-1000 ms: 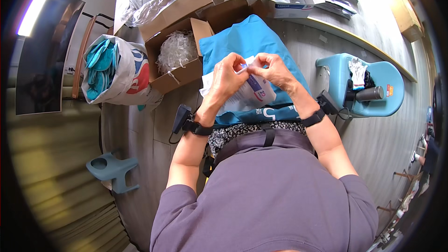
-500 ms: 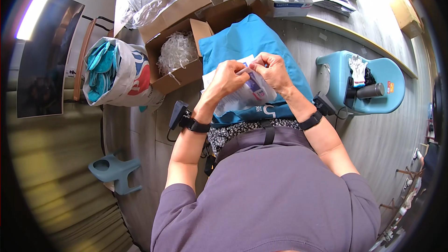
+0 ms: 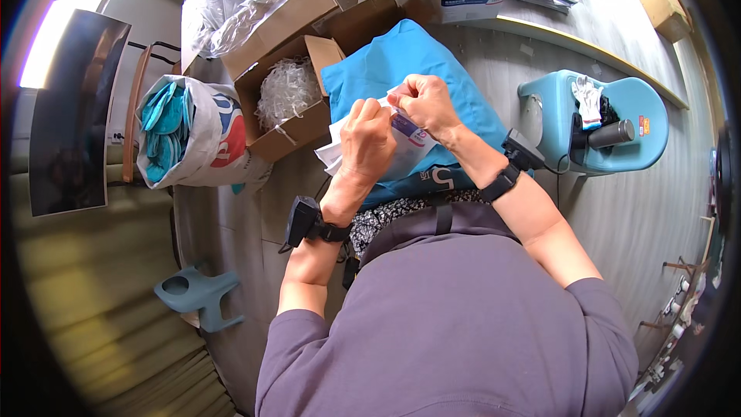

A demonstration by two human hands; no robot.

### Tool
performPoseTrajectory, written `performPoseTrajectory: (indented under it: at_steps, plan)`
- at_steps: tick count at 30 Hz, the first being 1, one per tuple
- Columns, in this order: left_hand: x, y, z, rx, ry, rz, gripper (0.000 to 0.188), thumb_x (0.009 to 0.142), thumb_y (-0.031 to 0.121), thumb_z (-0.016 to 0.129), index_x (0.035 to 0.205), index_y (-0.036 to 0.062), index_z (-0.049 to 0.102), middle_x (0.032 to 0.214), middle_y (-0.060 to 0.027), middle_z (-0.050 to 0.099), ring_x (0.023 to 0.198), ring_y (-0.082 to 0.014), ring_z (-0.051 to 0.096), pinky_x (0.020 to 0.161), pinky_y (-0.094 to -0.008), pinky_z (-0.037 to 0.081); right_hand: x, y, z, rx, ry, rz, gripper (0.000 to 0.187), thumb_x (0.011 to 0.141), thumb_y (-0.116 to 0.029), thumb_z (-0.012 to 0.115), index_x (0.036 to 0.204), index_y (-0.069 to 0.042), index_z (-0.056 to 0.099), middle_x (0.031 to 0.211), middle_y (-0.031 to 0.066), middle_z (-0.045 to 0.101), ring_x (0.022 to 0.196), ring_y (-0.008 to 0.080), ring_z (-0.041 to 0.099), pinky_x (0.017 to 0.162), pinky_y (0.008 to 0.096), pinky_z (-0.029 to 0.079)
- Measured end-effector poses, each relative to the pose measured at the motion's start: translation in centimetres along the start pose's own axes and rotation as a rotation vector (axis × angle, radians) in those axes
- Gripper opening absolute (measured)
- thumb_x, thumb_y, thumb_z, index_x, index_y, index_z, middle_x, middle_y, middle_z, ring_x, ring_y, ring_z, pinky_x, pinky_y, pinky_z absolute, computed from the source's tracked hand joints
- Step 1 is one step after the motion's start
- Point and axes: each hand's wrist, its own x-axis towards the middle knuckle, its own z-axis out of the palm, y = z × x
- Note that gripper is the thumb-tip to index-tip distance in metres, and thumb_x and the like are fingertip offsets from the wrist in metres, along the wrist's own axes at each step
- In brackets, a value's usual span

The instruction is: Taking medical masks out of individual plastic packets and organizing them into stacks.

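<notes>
Left hand (image 3: 367,139) and right hand (image 3: 428,108) hold a white, blue-printed plastic packet (image 3: 407,156) over a turquoise cloth bag (image 3: 409,50).
Fingers clamped on its far edge, print facing up; the hands obscure its long axis. Brown cardboard box (image 3: 309,125) and, rightward, pale-blue plastic stool (image 3: 652,139) stand on grey plank floor (image 3: 617,232).

The bare left hand (image 3: 367,139) is held just above the centre of the frame, its fingers curled tightly into a closed grip and its back turned upward. Just beside it, slightly higher and to the right, the bare right hand (image 3: 424,108) is held with the fingers bent and the thumb pinched inward. The bare left forearm (image 3: 309,266) is angled steeply upward from the lower centre-left, while the bare right forearm (image 3: 532,216) is slanted up and leftward from the lower right.
</notes>
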Motion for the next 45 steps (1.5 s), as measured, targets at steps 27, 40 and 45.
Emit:
performPoseTrajectory:
  at_steps: [27, 40, 45]
  plan:
    - [2.4, -1.6, 1.8, 0.066, -0.241, -0.605, 0.033, 0.083, 0.036, 0.07, 0.086, 0.003, 0.072, 0.091, -0.013, 0.066, 0.083, -0.0351, 0.064, 0.076, -0.0411, 0.05, 3.6, 3.9, -3.1, -0.95, -0.073, -0.344, 0.035, 0.076, -0.005, 0.061, 0.11, -0.01, 0.068, 0.11, 0.0104, 0.069, 0.1, 0.0343, 0.063, 0.09, 0.0426, 0.048]
    - [0.6, -1.9, 1.9, -0.014, -0.131, -0.427, 0.021, 0.082, 0.023, 0.074, 0.099, 0.0116, 0.076, 0.104, -0.0051, 0.07, 0.091, -0.029, 0.068, 0.079, -0.0372, 0.052, 2.1, 2.5, -5.1, -0.343, -0.184, -0.006, 0.031, 0.078, -0.025, 0.078, 0.1, -0.003, 0.074, 0.094, 0.0134, 0.072, 0.081, 0.0212, 0.067, 0.074, 0.0325, 0.053]
    - [-0.1, -1.0, 1.8, 0.033, -0.075, -0.359, 0.017, 0.082, 0.023, 0.074, 0.095, 0.0111, 0.075, 0.097, -0.0045, 0.071, 0.085, -0.0273, 0.069, 0.073, -0.0361, 0.052, 0.1, 2.0, -4.1, -0.371, -0.066, -0.239, 0.021, 0.077, -0.007, 0.076, 0.098, -0.003, 0.074, 0.092, 0.0096, 0.073, 0.076, 0.0167, 0.067, 0.072, 0.0292, 0.053]
